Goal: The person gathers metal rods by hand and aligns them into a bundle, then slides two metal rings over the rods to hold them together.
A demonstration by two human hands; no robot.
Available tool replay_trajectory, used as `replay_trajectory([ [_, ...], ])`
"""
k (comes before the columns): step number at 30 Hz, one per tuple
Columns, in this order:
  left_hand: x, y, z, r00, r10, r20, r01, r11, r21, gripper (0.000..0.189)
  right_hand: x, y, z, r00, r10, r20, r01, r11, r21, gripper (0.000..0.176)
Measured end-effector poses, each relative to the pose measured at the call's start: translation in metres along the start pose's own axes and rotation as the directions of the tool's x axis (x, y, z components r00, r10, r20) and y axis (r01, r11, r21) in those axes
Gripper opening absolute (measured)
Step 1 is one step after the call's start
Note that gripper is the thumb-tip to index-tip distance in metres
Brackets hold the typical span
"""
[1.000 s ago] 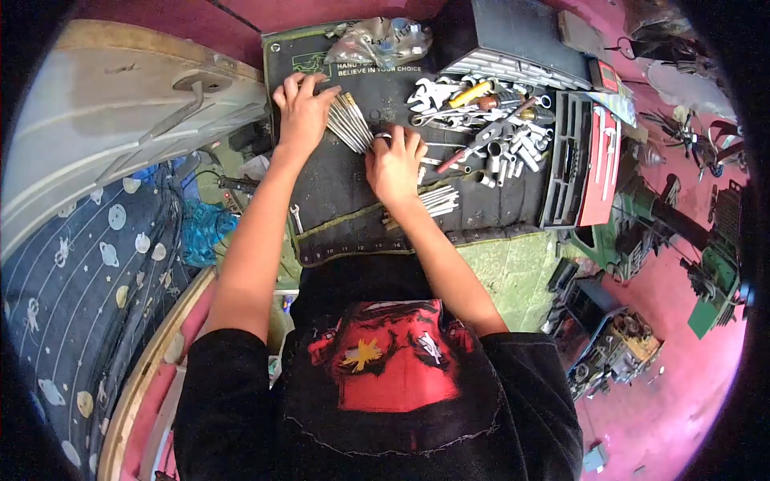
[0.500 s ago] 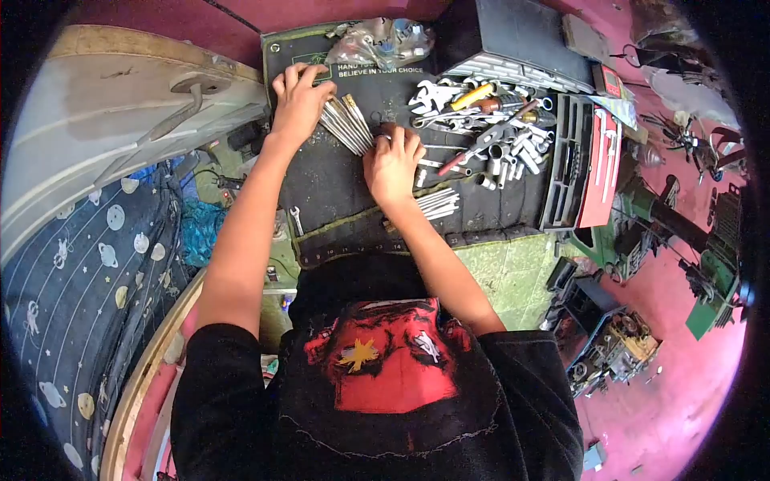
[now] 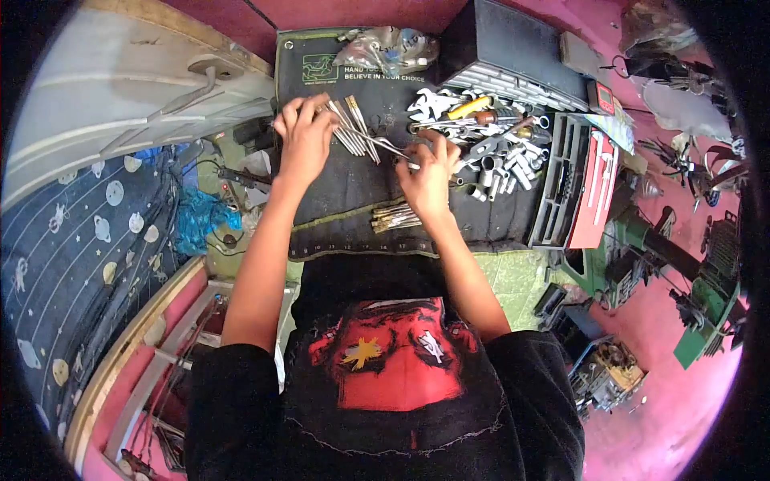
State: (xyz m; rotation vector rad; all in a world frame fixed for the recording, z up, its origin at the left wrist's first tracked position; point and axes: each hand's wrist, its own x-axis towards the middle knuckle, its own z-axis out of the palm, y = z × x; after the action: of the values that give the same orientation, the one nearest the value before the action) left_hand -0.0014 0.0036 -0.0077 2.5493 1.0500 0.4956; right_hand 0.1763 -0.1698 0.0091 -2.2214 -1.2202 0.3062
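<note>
My left hand is over the left side of a dark tool mat, fingers bent and apart. Its fingertips are by the upper ends of a row of slender metal tools that lie side by side at a slant. My right hand is closed on a thin metal wrench, whose far end points left across the row. The part of it inside my fingers is hidden. Below, nearer my body, lies a second bundle of slender tools with brownish ends, partly beside my right wrist.
Right of my right hand lie heaped wrenches and sockets and a yellow-handled tool. Beyond stand a dark toolbox and a slotted tray. A plastic bag of parts lies at the mat's back. A pale door stands left.
My right hand has moved right, away from the slanted row, and the wrench now shows in it. My left hand stays near the row's upper ends. The view has shifted slightly.
</note>
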Motion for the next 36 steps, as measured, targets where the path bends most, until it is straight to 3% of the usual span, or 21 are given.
replay_trajectory([
  [8, -0.079, 0.065, 0.008, 0.992, -0.109, 0.068, 0.115, 0.990, -0.083, 0.011, -0.033, 0.054, -0.046, 0.981, -0.031, 0.193, 0.030, 1.000, 0.006, 0.018],
  [12, -0.111, 0.094, 0.015, 0.985, -0.131, 0.108, 0.141, 0.986, -0.087, 0.013, -0.047, 0.078, -0.062, 0.951, -0.135, 0.277, 0.132, 0.991, 0.028, 0.020],
  [23, -0.163, 0.141, 0.044, 0.946, -0.307, 0.102, 0.314, 0.948, -0.053, 0.017, -0.061, 0.114, -0.061, 0.920, -0.248, 0.304, 0.268, 0.963, -0.027, 0.016],
  [36, -0.161, 0.152, 0.040, 0.933, -0.358, 0.037, 0.359, 0.933, -0.026, 0.017, -0.052, 0.129, -0.069, 0.913, -0.304, 0.272, 0.304, 0.952, 0.044, 0.020],
])
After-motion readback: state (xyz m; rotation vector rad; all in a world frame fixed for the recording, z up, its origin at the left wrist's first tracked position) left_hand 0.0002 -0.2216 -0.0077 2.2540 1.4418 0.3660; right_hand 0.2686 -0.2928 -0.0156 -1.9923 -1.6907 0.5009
